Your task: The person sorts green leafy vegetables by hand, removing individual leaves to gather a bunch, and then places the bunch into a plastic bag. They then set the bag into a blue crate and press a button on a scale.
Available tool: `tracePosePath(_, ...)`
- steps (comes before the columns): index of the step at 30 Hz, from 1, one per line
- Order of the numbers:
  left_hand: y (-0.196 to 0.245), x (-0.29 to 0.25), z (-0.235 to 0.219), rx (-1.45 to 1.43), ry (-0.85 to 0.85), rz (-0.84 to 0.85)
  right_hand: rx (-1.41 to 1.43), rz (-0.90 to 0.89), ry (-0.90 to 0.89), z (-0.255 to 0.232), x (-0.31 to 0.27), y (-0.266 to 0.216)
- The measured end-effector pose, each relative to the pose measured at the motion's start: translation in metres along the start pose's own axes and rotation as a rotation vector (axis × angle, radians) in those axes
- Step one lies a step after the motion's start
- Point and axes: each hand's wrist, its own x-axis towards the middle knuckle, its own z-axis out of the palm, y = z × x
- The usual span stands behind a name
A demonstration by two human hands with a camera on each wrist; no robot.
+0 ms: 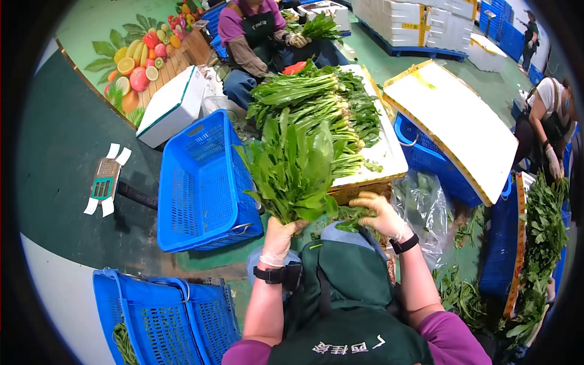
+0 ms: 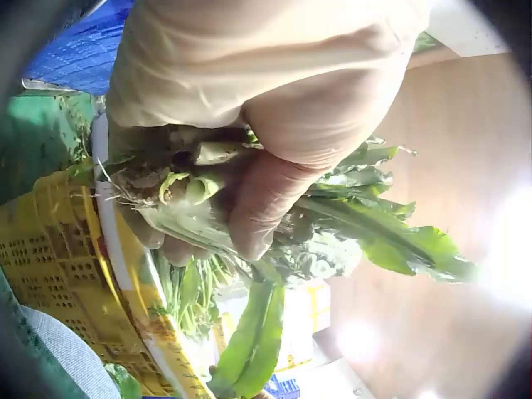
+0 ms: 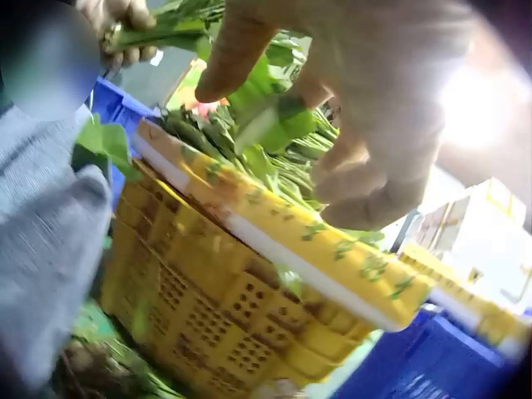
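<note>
A bunch of long green leaves [image 1: 292,167] stands upright from the left hand [image 1: 280,238]. In the left wrist view the gloved left hand [image 2: 274,91] has its thumb and fingers curled round the root ends [image 2: 199,187]. The gloved right hand [image 1: 384,220] is apart from that bunch, fingers spread, near a few loose leaves [image 1: 353,218]. In the right wrist view the right hand [image 3: 357,108] has parted, bent fingers with leaves [image 3: 270,116] behind them; whether it touches any is unclear. Beyond the hands, more bunches [image 1: 316,103] lie on a white foam box lid [image 1: 386,161].
A blue crate [image 1: 201,182] stands left of the bunch, with stacked blue crates [image 1: 164,310] at lower left. Under the foam tray is a yellow crate [image 3: 224,299]. At right are a white lid [image 1: 450,121] and plastic bag [image 1: 423,213]. A seated person [image 1: 255,36] is opposite.
</note>
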Motion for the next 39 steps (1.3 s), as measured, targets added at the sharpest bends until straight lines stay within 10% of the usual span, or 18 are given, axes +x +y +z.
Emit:
tracePosePath(6, 0.005, -0.001, -0.002, -0.082, -0.153, -0.067, 0.088, 0.321, -0.323, 0.024, 0.004, 0.018)
tracePosePath(9, 0.011, -0.006, 0.002, -0.109, -0.179, -0.06, 0.227, 0.275, -0.201, 0.038, 0.008, 0.034)
tracePosePath(14, 0.003, 0.0, -0.005, -0.405, -0.174, -0.211, -0.576, 0.474, 0.186, 0.035, 0.009, 0.019)
tracePosePath(17, 0.002, -0.001, -0.005, -0.521, -0.145, -0.256, -0.567, 0.382, 0.374, 0.027, 0.003, -0.001)
tracePosePath(21, -0.002, 0.001, 0.011, -0.562, -0.174, -0.303, 0.107, 0.105, 0.158, 0.024, -0.001, -0.005)
tracePosePath(24, -0.01, -0.003, 0.033, -0.512, -0.209, -0.377, 0.997, 0.499, 0.077, 0.018, 0.006, -0.048)
tracePosePath(28, -0.022, -0.012, 0.048, -0.65, -0.283, -0.561, 0.903, 0.433, 0.482, 0.013, 0.021, -0.054)
tracePosePath(39, -0.024, -0.023, 0.053, -0.707, -0.326, -0.643, 0.929, 0.405, 0.455, 0.015, 0.021, -0.04)
